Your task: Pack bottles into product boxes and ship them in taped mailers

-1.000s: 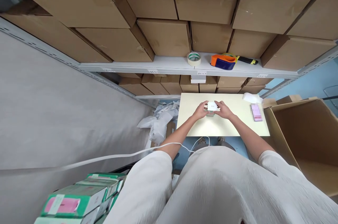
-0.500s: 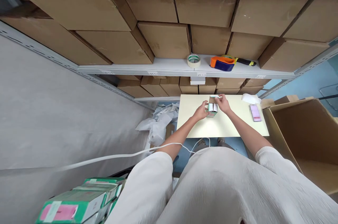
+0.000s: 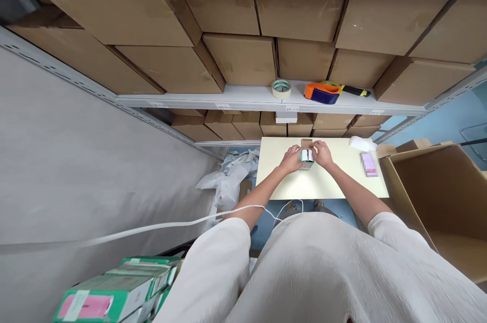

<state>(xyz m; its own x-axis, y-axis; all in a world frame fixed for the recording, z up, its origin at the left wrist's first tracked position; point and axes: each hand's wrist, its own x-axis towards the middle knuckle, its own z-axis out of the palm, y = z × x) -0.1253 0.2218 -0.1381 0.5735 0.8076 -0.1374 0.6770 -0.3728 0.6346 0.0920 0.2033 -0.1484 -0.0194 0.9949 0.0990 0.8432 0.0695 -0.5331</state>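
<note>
A small green and white carton (image 3: 306,159) rests on the cream tabletop (image 3: 281,184), its brown-lined lid flap (image 3: 306,143) raised at the far side. Two pale inner flaps show at its top, with a dark gap between them. My left hand (image 3: 291,158) is closed against the carton's left side, thumb and fingers near the top edge. At the right upper edge, my right hand (image 3: 321,153) has its fingers bent and pinched by the side of the lid. What lies inside the carton is hidden.
A pixelated purple item (image 3: 369,164) and white paper (image 3: 362,143) lie at the table's right. A large open cardboard box (image 3: 405,201) stands beside it. The shelf ahead holds a tape roll (image 3: 281,89), an orange tape dispenser (image 3: 322,93) and several cartons. Green boxes (image 3: 110,292) are lower left.
My right hand has come down from the lid's far edge to the carton's right upper edge. The lid's brown inside now shows upright. My left hand has shifted slightly around the left side.
</note>
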